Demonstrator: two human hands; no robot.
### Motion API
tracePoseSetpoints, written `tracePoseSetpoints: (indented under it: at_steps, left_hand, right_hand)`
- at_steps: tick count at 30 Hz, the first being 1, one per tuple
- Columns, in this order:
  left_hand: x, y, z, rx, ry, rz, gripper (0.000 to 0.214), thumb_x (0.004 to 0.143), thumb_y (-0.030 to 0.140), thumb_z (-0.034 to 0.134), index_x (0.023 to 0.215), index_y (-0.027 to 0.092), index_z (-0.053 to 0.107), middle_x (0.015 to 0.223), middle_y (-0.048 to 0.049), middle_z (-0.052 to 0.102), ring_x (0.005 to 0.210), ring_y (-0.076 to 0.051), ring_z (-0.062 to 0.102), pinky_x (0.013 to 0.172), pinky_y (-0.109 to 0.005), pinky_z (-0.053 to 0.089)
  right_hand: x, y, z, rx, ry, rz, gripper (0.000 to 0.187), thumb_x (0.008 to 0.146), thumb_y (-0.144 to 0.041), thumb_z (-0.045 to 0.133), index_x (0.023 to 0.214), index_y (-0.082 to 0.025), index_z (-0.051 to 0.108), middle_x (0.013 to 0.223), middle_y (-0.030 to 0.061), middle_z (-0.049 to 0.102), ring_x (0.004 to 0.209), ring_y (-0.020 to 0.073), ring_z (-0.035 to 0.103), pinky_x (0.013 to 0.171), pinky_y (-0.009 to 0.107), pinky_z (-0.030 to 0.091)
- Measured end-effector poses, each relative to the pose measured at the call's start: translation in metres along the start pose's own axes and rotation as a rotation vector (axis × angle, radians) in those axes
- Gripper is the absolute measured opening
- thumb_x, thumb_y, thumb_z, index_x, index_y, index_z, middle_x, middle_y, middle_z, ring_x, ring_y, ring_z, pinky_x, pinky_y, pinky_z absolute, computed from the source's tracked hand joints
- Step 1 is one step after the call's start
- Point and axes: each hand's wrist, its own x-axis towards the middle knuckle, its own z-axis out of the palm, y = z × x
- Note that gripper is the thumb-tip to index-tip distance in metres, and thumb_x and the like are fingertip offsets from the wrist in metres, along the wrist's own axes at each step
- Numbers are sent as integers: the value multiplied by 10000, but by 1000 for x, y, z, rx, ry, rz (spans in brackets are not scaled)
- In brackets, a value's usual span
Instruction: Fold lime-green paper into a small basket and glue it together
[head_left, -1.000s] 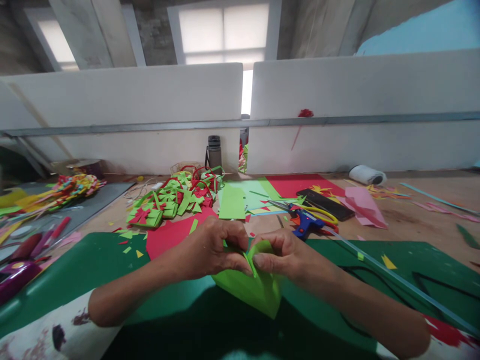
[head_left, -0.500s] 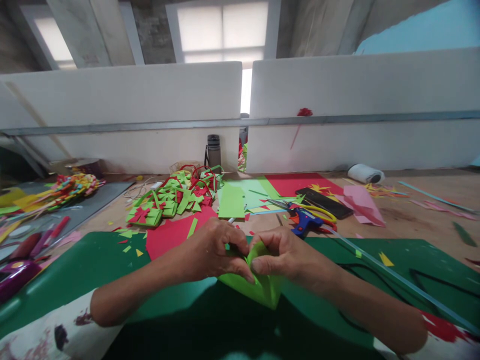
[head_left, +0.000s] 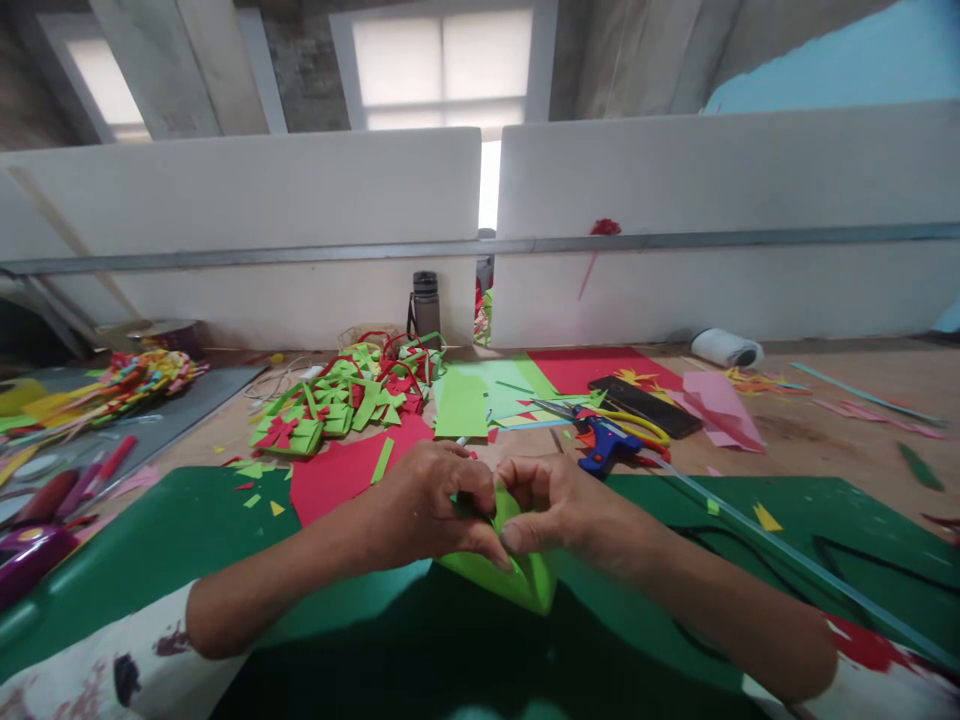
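Lower centre, the left hand and right hand are pinching the folded green paper between closed fingertips; the paper is showing smaller beneath them than a second ago.

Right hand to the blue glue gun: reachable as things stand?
Probably yes. The glue gun lies just beyond the right hand with nothing between, but that hand and the left hand both pinch the green paper.
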Motion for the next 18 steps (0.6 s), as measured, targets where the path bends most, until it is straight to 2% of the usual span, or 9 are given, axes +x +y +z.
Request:
tracePoseSetpoints:
  at_steps: [3, 7, 11, 13, 16, 18]
  left_hand:
    - [-1, -1, 1, 21, 68, 27, 386, 629, 502, 711, 643, 148, 558, 530, 51, 502, 506, -79, 435, 520, -195, 350]
    - [-1, 1, -2, 52, 19, 72, 305, 717, 434, 677, 900, 192, 647, 724, -4, 591, 656, -112, 534, 577, -196, 394]
    - [0, 4, -6, 82, 74, 100, 237, 717, 395, 693, 761, 162, 676, 794, -42, 561, 718, -136, 539, 597, -221, 417]
    - [1, 5, -8, 89, 99, 102, 202, 720, 350, 701, 714, 150, 669, 818, -53, 559, 744, -145, 543, 621, -237, 434]
    - [2, 6, -12, 110, 110, 79, 112, 752, 251, 683, 707, 151, 658, 862, -64, 577, 810, -159, 558, 691, -267, 460]
    - [3, 7, -13, 122, 127, 72, 79, 770, 210, 663, 720, 151, 647, 901, -73, 591, 854, -167, 567, 733, -287, 468]
  right_hand:
    - [1, 2, -1, 48, -38, -10, 292, 545, -200, 710, 799, -144, 575, 772, 0, 565, 728, 124, 502, 656, 246, 362]
    - [3, 3, -3, 58, -22, -33, 279, 539, -142, 698, 782, -157, 564, 767, -24, 558, 720, 109, 511, 645, 229, 372]
    - [5, 2, -4, -29, -3, -95, 334, 569, -193, 696, 879, -153, 580, 874, 20, 604, 840, 158, 555, 730, 279, 410]
    - [4, 1, -4, -131, 69, -139, 335, 605, -228, 682, 919, -159, 587, 930, 44, 620, 897, 188, 568, 783, 321, 425]
    - [-1, -2, -4, -419, 295, -237, 184, 728, -257, 606, 896, -182, 616, 952, 55, 638, 933, 209, 575, 828, 367, 428]
    - [-6, -3, -3, -624, 435, -367, 113, 812, -256, 539, 844, -199, 631, 971, 54, 640, 964, 210, 566, 861, 384, 412]
